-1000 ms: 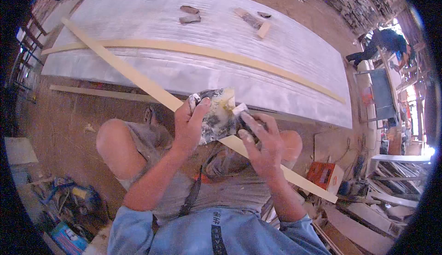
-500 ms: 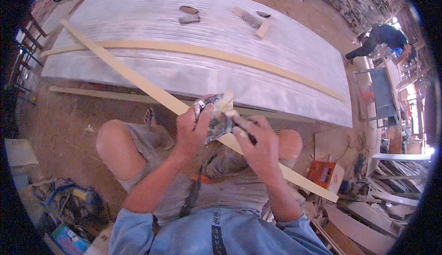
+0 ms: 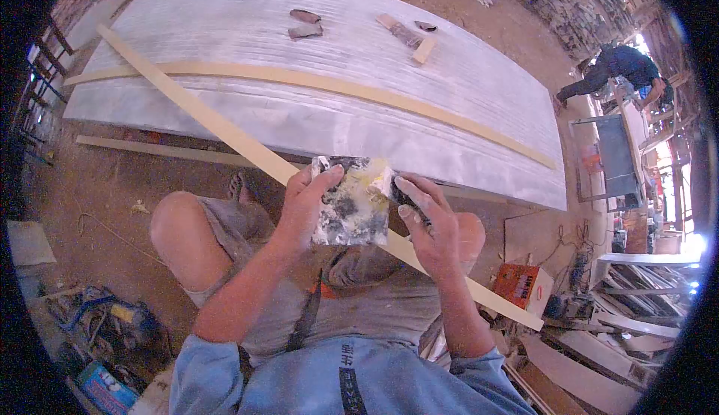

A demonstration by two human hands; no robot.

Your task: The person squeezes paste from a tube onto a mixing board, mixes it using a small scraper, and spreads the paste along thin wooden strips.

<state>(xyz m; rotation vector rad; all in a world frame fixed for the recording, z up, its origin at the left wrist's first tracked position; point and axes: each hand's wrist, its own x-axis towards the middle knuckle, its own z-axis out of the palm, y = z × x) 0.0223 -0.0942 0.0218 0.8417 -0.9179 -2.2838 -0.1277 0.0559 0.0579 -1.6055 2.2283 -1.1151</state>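
My left hand point(image 3: 303, 201) grips a square plate point(image 3: 352, 209) by its left edge, thumb on top. Black, white and yellowish smears cover the plate. Closed around a small dark tool point(image 3: 409, 204), my right hand point(image 3: 431, 224) is at the plate's right edge. A whitish lump point(image 3: 380, 183) shows at the tool's tip, over the plate. Under both hands a long pale wood strip point(image 3: 225, 129) runs diagonally across my lap, its far end over the big whitish panel point(image 3: 299, 111). My fingers hide most of the tool.
A second strip point(image 3: 337, 93) lies along the panel, with sanding pieces point(image 3: 305, 24) and a wood block point(image 3: 424, 50) behind it. An orange box point(image 3: 517, 286) stands at right, power tools point(image 3: 112, 321) at lower left. Another person point(image 3: 622, 70) bends over a bench at upper right.
The plate has turned from tilted to facing up more fully. My right hand has moved slightly right, with the tool's tip at the plate's edge.
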